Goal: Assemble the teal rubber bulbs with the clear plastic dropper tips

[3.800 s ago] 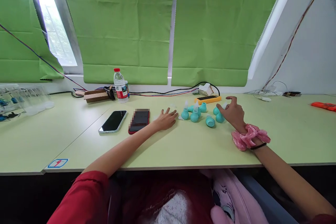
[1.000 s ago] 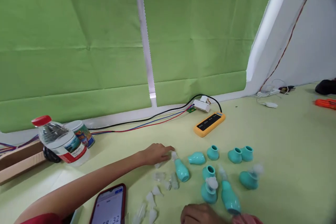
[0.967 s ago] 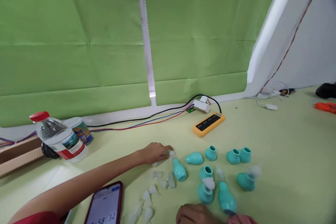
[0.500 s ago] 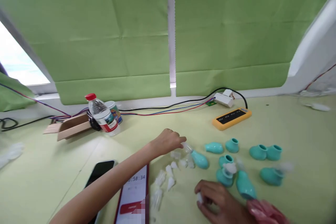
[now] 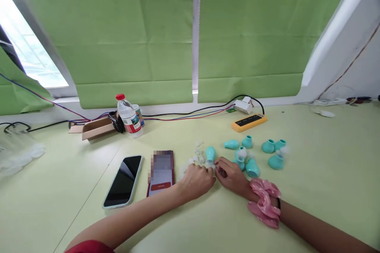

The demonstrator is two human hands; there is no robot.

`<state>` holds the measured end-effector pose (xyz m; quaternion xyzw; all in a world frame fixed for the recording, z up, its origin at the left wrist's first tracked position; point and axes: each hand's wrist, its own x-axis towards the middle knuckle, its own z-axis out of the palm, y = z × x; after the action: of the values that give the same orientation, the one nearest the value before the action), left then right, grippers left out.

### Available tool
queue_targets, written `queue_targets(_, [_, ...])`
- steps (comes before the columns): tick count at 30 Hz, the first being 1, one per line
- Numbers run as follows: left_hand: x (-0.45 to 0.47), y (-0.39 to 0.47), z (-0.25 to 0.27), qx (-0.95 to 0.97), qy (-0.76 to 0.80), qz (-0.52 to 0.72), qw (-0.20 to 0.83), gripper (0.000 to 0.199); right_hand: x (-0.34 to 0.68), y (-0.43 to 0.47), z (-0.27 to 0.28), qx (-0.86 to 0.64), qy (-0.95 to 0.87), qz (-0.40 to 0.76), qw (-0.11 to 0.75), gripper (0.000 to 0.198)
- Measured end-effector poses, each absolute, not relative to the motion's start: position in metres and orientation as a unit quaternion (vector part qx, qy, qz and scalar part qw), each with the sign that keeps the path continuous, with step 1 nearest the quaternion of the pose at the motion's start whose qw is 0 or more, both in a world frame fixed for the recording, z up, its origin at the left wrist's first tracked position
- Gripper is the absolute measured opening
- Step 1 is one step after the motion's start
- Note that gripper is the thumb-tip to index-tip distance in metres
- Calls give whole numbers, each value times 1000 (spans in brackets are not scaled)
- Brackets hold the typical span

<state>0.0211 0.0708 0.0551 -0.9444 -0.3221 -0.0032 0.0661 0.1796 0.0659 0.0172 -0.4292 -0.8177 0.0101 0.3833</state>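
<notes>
Now both hands sit together at the table's middle; half a second ago they were apart, the left hand (image 5: pixel 197 180) out by the teal pear-shaped rubber bulb (image 5: pixel 210 153), the right hand (image 5: pixel 233 176) low at the frame edge. They meet over the small clear plastic tips (image 5: pixel 198 156), fingertips pinched toward each other, so I judge a tip is being fitted. What they pinch is hidden; I cannot tell whether either actually grips a piece. Other teal bulbs (image 5: pixel 268 146) lie right. The red-cased phone (image 5: pixel 161 172) screen is blurred.
</notes>
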Motion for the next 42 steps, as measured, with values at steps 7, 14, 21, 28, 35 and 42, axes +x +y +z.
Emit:
queue_targets(7, [40, 36, 38, -916, -391, -57, 73, 30, 185, 48, 21, -442, -791, -57, 420, 10])
queue_targets(14, [23, 1, 37, -920, -375, -76, 85, 25, 155, 31, 30, -450, -795, -11, 407, 13])
queue_targets(21, [-6, 24, 54, -908, -392, -84, 119, 23, 155, 35, 24, -443, -848, 64, 284, 13])
queue_targets(28, [-32, 32, 75, -885, -456, -57, 72, 18, 159, 39, 20, -438, -849, 48, 292, 19])
queue_targets(35, [-51, 32, 94, -895, -438, 19, -76, 15, 149, 27, 21, -407, -873, 26, 266, 24])
queue_targets(42, [-43, 27, 93, -899, -427, 91, -48, 23, 135, 31, 18, -406, -878, 7, 253, 30])
